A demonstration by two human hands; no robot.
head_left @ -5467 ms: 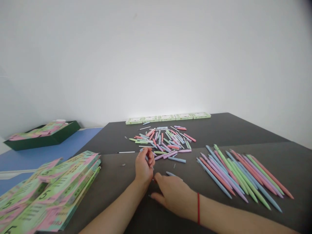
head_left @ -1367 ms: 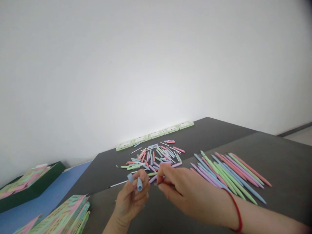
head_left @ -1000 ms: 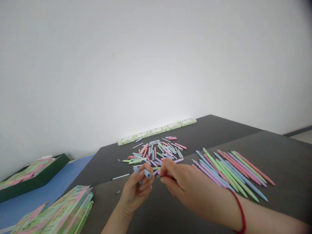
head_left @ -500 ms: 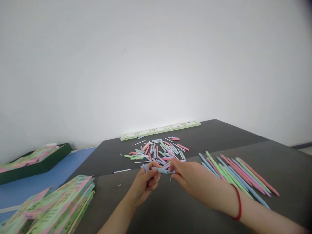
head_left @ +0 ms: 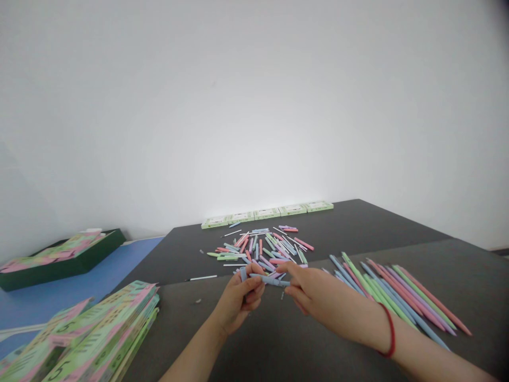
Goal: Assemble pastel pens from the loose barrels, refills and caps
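Observation:
Between my hands is a light-blue pen [head_left: 271, 280], lying almost level. My left hand [head_left: 234, 300] is closed on its left part with thumb and fingers. A second, short light-blue piece [head_left: 243, 274], like a pen cap, sticks up between the fingers of that same hand. My right hand [head_left: 318, 289], with a red cord at the wrist, pinches the pen's right end between thumb and forefinger; the very tip is hidden. Just beyond both hands lies a loose heap of pastel pen parts and thin white refills [head_left: 202, 278].
Pastel pens [head_left: 409, 297] lie side by side on the right of the dark table [head_left: 397, 228]. Flat green boxes [head_left: 267, 213] line the far edge. Stacked printed packs [head_left: 99, 334] stand at near left, and a dark green tray [head_left: 79, 265] of packs sits on a blue surface.
My right hand has shifted slightly right along the pen, and more of the blue pen shows between the hands. My left hand keeps its hold. The whole view has turned a little.

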